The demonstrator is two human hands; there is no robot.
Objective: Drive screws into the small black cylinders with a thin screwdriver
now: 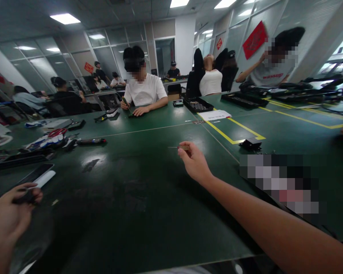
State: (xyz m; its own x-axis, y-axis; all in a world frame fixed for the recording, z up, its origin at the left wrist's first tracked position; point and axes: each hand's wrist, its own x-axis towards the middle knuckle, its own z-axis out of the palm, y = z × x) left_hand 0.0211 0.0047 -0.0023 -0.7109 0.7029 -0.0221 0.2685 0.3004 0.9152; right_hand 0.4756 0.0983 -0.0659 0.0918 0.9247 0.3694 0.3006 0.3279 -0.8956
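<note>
My right hand is stretched out over the middle of the green table, its fingers closed round a slim screwdriver. The thin shaft points left, and most of the handle is hidden in the fingers. At the lower left, my left hand grips a small dark object; its kind is not clear. Just beyond that hand lie a black phone-like slab and a white, rounded piece.
Cables and tools with red scissors lie at the left, beside a dark pen-shaped tool. A small black part sits near yellow tape. A black parts tray stands farther back. Across the table a person works with a screwdriver.
</note>
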